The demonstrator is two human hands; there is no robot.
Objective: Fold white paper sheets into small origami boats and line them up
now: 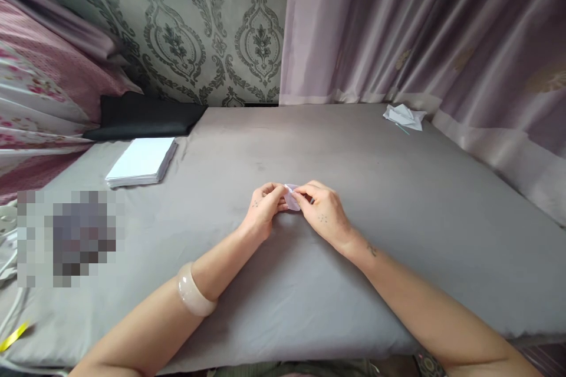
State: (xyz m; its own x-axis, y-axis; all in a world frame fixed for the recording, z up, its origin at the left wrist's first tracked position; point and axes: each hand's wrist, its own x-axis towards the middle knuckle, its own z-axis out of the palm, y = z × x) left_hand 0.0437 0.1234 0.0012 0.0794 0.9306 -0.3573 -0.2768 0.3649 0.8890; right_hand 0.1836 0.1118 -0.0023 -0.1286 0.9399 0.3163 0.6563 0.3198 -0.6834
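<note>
Between my two hands is a small piece of folded white paper (292, 200), held a little above the grey cloth-covered table (283, 147). The fingers and thumb of my left hand (267, 203) pinch its left side. On its right upper edge, my right hand (323, 209) pinches it too, thumb and forefinger close to the left fingertips. Part of the paper is hidden behind the fingers, so its full shape cannot be made out.
A stack of white paper (144, 160) lies at the left, in front of a black folded item (150, 116). Several folded white papers (404, 116) lie at the far right by the curtain (362, 23). A yellow strip (14, 337) and white cable sit at the near left; a blurred patch covers something there.
</note>
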